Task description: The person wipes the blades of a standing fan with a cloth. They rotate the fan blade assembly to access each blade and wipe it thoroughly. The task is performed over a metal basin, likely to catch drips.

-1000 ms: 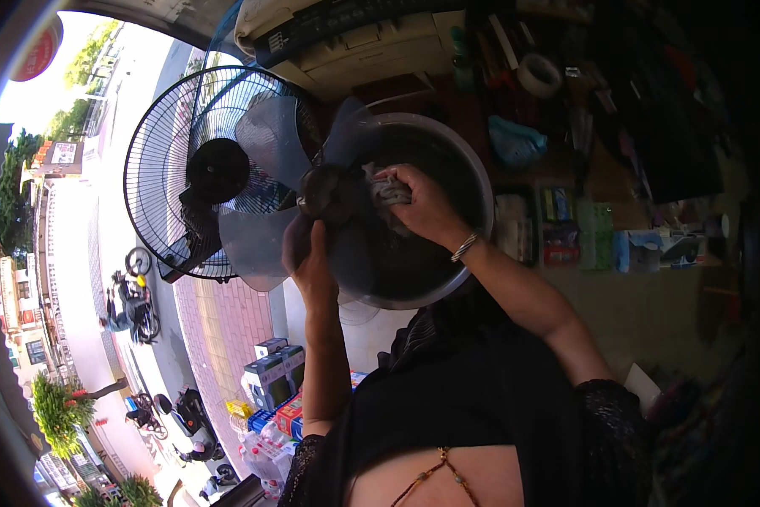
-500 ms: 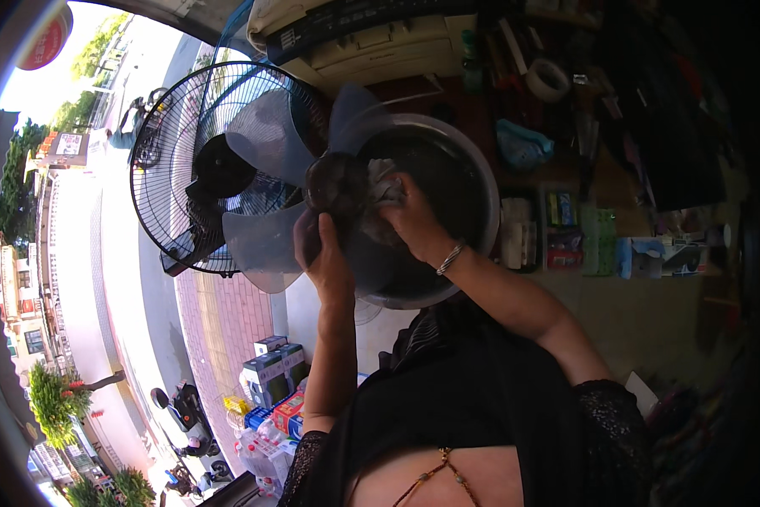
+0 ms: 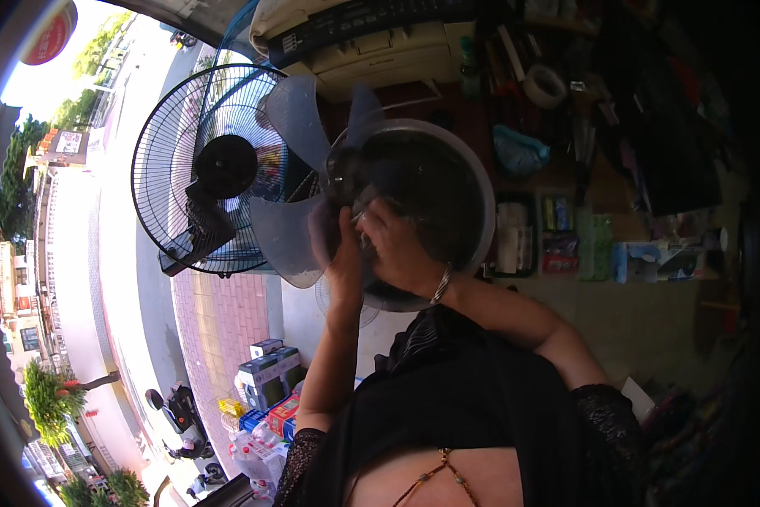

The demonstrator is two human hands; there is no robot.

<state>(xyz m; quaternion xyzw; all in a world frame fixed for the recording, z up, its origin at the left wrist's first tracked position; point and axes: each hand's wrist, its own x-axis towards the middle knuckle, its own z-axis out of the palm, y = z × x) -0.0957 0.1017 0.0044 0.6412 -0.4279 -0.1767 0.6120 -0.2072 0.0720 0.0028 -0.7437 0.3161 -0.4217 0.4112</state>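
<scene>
My left hand (image 3: 342,253) is closed on a fan blade (image 3: 288,241), a translucent blue-grey set with a dark hub (image 3: 339,173), tilted over the left side of a round basin (image 3: 488,203). The thumb points up along the blade near the hub. My right hand (image 3: 390,241), bracelet at the wrist, is bunched against the blades just right of the left thumb. A greyish cloth shows only as a pale scrap at its fingertips; the rest is hidden. Dark liquid appears to fill the basin.
A black fan grille (image 3: 135,169) with its motor stands left of the basin. Behind is a cream printer (image 3: 380,51). To the right are a tape roll (image 3: 545,86), a blue bag (image 3: 519,150) and small bins (image 3: 559,232). Boxes (image 3: 270,372) and bottles (image 3: 253,456) sit lower left.
The fan blade has turned and shifted slightly right. My right hand has moved down and left from the upper hub with the cloth, closer to my left hand.
</scene>
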